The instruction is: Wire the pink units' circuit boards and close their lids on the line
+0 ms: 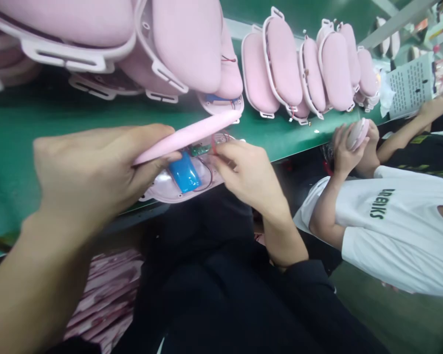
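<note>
My left hand (103, 152) pinches a pink padded cover (192, 135) between thumb and fingers and tilts it up on edge. Below it an open pink plastic shell (170, 191) lies at the bench edge. Inside the shell sit a blue battery pack (185, 173), a green circuit board (200, 149) and thin dark wires. My right hand (243, 172) is at the shell's right side, thumb and forefinger closed on a thin red wire (213, 143). The wire's far end is hidden by the fingers and the cover.
Pink oval units (284, 59) stand in a row on the green bench (29, 137), and more are piled (184, 44) at the upper left. A co-worker in a white shirt (402, 221) holds a pink piece (359, 133) at right. Pink sheets (107, 290) are stacked below the bench.
</note>
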Demonstrator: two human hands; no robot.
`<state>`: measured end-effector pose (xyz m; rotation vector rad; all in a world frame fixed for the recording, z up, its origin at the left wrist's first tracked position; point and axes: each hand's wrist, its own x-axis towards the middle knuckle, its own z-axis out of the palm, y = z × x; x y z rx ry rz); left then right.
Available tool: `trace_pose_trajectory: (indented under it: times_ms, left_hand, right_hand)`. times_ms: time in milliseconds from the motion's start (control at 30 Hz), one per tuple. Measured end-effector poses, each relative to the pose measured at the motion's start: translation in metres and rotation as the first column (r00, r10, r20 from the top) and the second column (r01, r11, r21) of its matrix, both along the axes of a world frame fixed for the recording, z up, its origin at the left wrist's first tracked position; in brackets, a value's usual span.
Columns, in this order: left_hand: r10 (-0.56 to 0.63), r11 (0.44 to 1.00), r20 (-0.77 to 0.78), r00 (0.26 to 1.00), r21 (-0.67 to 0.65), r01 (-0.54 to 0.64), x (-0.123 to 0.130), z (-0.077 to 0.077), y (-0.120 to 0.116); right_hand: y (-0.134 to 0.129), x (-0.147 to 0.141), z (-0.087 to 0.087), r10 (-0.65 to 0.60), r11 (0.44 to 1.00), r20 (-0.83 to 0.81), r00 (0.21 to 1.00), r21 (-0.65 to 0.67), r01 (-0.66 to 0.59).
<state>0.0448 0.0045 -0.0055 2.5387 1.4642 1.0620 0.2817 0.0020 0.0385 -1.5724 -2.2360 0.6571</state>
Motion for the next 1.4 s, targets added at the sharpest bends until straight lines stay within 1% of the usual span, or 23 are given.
trace_pose_trajectory:
  times_ms: [100,167,333,467,533,700,867,1000,1167,1300,1400]
  left_hand:
    - [-0.007,0.999,0.001,1.0,-0.032,0.007,0.0,0.006,-0.002]
    - [0.006,0.998,-0.005,1.0,-0.068,-0.006,0.001,0.009,-0.003]
    - [0.015,0.991,-0.028,1.0,-0.133,-0.019,0.001,0.015,-0.005]
    - [0.025,0.979,-0.046,0.999,-0.203,-0.033,0.001,0.017,-0.006]
    - [0.034,0.975,-0.068,0.997,-0.218,-0.048,0.001,0.017,-0.007]
    - [0.051,0.981,-0.135,0.99,-0.177,-0.074,0.001,0.013,-0.01]
    - [0.033,0.994,-0.069,0.997,-0.103,-0.041,-0.001,0.007,-0.01]
    - [0.021,0.998,-0.068,0.997,-0.052,-0.024,-0.002,0.005,-0.007]
    - [0.03,0.996,-0.068,0.997,-0.083,-0.035,-0.002,0.004,-0.008]
    - [0.048,0.995,-0.071,0.996,-0.08,-0.053,-0.002,0.004,-0.01]
    - [0.059,0.992,-0.078,0.995,-0.103,-0.067,-0.003,0.001,-0.011]
  right_hand:
    - [0.002,0.022,-0.004,0.034,0.997,-0.043,0.998,0.068,-0.031]
    - [0.005,0.031,-0.009,0.053,0.994,-0.029,0.998,0.097,-0.05]
    - [0.016,0.034,-0.021,0.116,0.985,0.079,0.99,0.12,-0.125]
    - [0.025,0.035,-0.029,0.183,0.974,0.027,0.983,0.127,-0.185]
    - [0.029,0.037,-0.03,0.204,0.972,0.005,0.979,0.12,-0.203]
    - [0.033,0.039,-0.023,0.237,0.969,0.032,0.971,0.071,-0.239]
    - [0.033,0.039,-0.022,0.23,0.966,0.038,0.972,0.112,-0.233]
    - [0.034,0.04,-0.024,0.238,0.964,0.031,0.971,0.114,-0.24]
    - [0.039,0.035,-0.018,0.283,0.956,0.077,0.956,0.062,-0.288]
    - [0.044,0.028,-0.01,0.266,0.962,0.149,0.952,0.02,-0.272]
    - [0.046,0.028,-0.007,0.261,0.962,0.193,0.946,0.024,-0.27]
